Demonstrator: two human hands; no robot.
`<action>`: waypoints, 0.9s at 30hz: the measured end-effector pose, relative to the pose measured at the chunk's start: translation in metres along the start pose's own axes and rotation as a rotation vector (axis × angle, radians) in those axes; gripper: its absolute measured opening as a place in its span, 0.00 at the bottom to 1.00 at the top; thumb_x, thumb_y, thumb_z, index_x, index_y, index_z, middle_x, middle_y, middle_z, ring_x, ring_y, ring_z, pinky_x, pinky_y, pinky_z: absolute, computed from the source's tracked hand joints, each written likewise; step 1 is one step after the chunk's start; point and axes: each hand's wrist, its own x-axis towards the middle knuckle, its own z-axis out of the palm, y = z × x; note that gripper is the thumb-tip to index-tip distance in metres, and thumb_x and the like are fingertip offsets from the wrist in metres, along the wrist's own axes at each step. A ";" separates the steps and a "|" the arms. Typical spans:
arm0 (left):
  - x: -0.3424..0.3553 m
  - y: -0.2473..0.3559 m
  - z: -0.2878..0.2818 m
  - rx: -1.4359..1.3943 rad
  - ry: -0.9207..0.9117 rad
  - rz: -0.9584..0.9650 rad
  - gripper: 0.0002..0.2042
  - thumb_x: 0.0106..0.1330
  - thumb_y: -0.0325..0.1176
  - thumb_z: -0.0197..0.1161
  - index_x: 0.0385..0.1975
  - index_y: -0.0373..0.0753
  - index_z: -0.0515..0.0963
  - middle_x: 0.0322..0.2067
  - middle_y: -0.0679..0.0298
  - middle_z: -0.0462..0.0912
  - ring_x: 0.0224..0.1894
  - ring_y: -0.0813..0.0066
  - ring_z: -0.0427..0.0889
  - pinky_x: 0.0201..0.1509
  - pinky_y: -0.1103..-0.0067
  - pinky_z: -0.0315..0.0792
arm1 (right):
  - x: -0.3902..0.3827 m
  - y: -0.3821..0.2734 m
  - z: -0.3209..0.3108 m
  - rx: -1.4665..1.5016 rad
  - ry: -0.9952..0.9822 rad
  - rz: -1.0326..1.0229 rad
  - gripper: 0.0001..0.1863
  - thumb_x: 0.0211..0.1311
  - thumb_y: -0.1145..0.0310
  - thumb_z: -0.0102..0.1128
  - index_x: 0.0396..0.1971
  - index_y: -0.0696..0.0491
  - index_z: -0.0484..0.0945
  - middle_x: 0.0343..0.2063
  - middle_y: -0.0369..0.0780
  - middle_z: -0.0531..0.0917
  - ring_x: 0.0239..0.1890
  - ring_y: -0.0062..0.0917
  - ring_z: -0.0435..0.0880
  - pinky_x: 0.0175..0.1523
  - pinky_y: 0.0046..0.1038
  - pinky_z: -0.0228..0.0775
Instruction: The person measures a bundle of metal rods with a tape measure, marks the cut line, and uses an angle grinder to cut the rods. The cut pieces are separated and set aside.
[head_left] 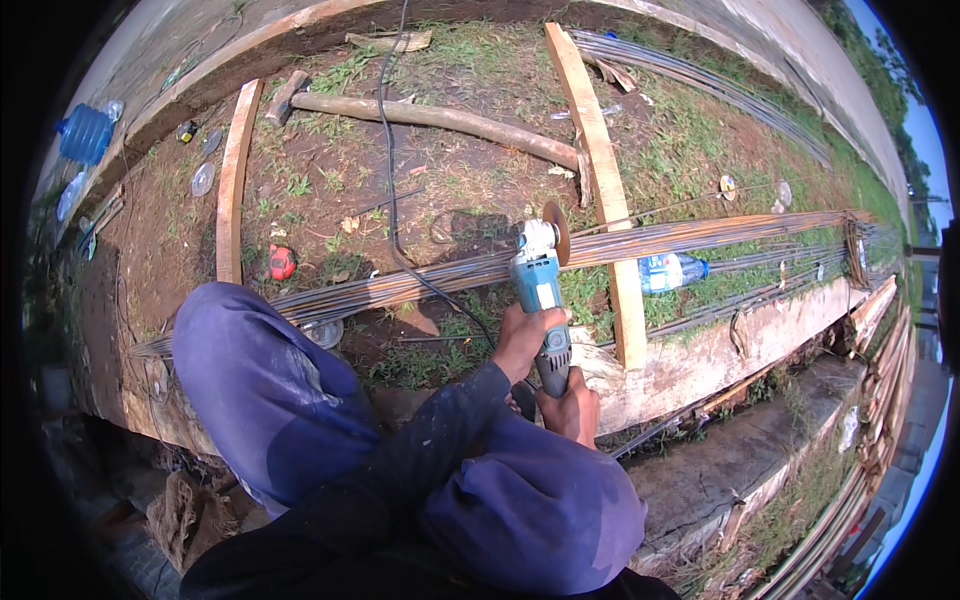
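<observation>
A blue-green angle grinder [541,285] with a pale head and a thin brown cutting disc [557,233] points away from me. My left hand [527,338] is wrapped round the middle of its body. Behind it, my right hand [573,407] grips the grey rear end. The disc stands on edge at a long bundle of thin steel rods [690,237]; whether it touches them I cannot tell. Under the bundle lie two wooden beams, one light beam [594,150] right of the grinder and another beam [236,180] to the left. A black cable [386,150] crosses over the rods.
A sledgehammer [430,116] lies on the grassy soil beyond the rods. Near the left beam is a red tape measure [282,262]. A plastic bottle [672,272] rests beside the right beam. A concrete edge [760,335] runs along the near side, and a blue water jug [85,134] stands far left.
</observation>
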 end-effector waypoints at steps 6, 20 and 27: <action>0.009 -0.001 -0.003 -0.024 -0.004 -0.027 0.10 0.56 0.33 0.70 0.34 0.36 0.80 0.30 0.65 0.82 0.32 0.76 0.80 0.38 0.74 0.73 | 0.003 -0.003 0.004 0.017 0.066 -0.016 0.18 0.45 0.65 0.66 0.33 0.62 0.74 0.24 0.61 0.82 0.32 0.59 0.83 0.40 0.50 0.74; 0.009 0.007 -0.004 -0.052 0.006 0.015 0.11 0.55 0.36 0.70 0.33 0.37 0.80 0.28 0.67 0.81 0.29 0.78 0.79 0.35 0.76 0.72 | 0.008 -0.010 0.005 0.017 0.013 0.025 0.20 0.46 0.64 0.66 0.37 0.61 0.75 0.28 0.60 0.83 0.35 0.58 0.83 0.44 0.50 0.73; 0.012 0.006 -0.007 -0.034 -0.006 0.025 0.14 0.56 0.37 0.71 0.36 0.36 0.80 0.30 0.67 0.81 0.30 0.78 0.79 0.36 0.76 0.73 | 0.008 -0.011 0.006 0.032 0.010 0.017 0.20 0.47 0.65 0.66 0.38 0.61 0.75 0.28 0.60 0.83 0.36 0.58 0.83 0.43 0.49 0.74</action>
